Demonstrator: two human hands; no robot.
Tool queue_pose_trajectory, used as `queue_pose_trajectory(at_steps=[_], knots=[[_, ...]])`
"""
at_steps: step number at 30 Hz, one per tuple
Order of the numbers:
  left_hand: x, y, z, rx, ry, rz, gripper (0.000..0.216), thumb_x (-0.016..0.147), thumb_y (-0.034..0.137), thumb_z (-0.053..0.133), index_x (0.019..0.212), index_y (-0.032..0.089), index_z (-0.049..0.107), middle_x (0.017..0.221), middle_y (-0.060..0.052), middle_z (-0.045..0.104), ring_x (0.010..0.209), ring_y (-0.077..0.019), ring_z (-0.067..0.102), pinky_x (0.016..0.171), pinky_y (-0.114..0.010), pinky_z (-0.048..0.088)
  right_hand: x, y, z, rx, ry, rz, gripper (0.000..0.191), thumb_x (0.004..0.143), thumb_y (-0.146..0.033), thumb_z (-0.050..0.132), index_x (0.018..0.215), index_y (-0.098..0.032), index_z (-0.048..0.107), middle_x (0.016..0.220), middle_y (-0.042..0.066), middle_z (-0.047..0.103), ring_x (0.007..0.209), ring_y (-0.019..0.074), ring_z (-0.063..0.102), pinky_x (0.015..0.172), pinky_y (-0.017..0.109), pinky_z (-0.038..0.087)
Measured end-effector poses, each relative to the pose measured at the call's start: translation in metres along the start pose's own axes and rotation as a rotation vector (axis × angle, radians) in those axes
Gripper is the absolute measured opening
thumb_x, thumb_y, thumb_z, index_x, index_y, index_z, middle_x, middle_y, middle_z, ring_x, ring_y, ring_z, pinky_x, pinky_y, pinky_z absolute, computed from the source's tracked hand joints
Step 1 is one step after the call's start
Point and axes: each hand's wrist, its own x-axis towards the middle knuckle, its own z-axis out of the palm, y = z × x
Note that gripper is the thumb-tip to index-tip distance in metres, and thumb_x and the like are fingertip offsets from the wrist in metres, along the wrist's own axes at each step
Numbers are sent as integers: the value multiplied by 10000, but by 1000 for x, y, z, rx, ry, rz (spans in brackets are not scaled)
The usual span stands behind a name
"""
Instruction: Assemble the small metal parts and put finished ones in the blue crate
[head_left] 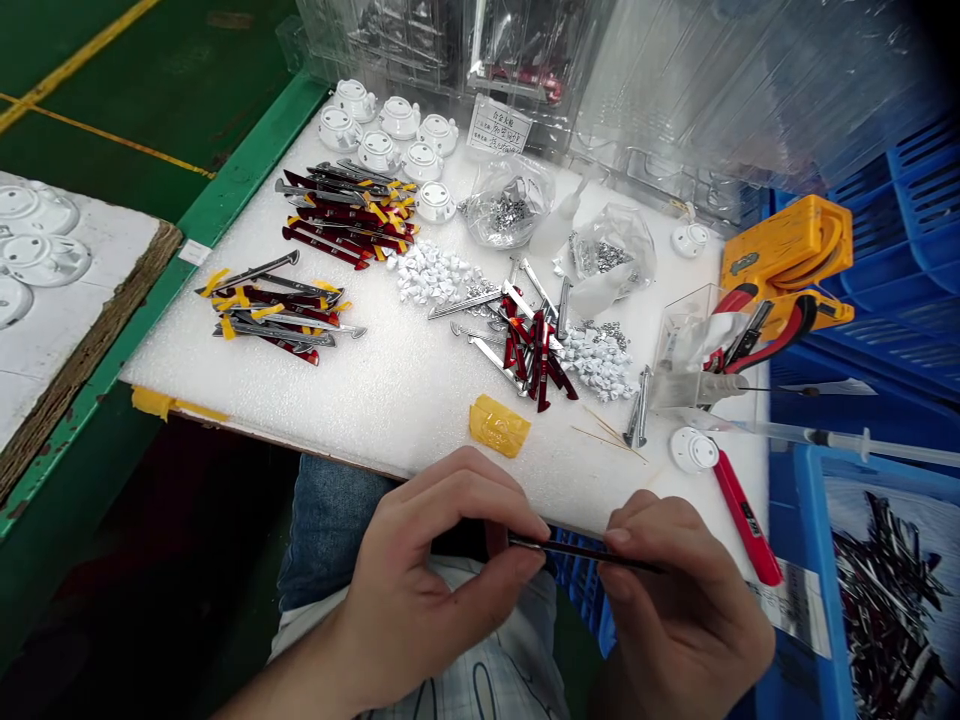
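Observation:
Between my two hands, above my lap at the table's front edge, is a thin dark strip (574, 550) seen edge-on, like the red and silver strips on the table. My left hand (450, 560) pinches its left end between thumb and fingers. The right end is pinched by my right hand (679, 590), which hides part of it. Just beyond my hands lies a piece of yellow tape (499, 426). Farther back is a loose pile of red and silver strips (536, 345), beside small white pieces (598, 360).
Taped strip bundles (277, 310) lie at the left, with white round parts (400, 118) behind. Bags of small metal parts (510, 205) stand at the back. On the right are a red cutter (746, 520), a syringe (862, 442), an orange tool holder (780, 250) and a blue crate (814, 590).

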Motion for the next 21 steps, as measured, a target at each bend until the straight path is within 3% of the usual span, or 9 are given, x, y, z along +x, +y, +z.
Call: queue_pose_trajectory(at_steps=[6,10,14,21], knots=[[-1,1,0,19,-4,13,195,968,46,849,955,224,774,826,8,765,713,-129,720,658,-193,602,1,0,-1,24,11,-2,156,1033,-66,789,1118,-192,827,852,28,731,749,177,635,617,337,501],[-2,0,-2,60,-23,21,230,936,-2,785,964,225,763,836,14,745,703,-122,703,645,-186,572,2,-2,2,104,16,94,31,1082,-200,802,1058,-220,801,807,12,699,720,176,627,588,320,479],[-6,-6,-7,195,-88,-5,249,936,-22,724,959,224,753,851,20,739,725,-123,713,665,-191,561,7,-3,8,135,25,163,121,1118,-297,792,1012,-240,778,786,-8,680,691,158,613,565,295,455],[-21,-20,-8,333,-183,-30,199,1020,80,741,1108,254,778,982,2,825,892,-188,782,810,-273,611,10,-6,13,23,-61,152,102,1076,-170,785,1076,-269,804,836,-10,725,717,165,643,593,296,493]])
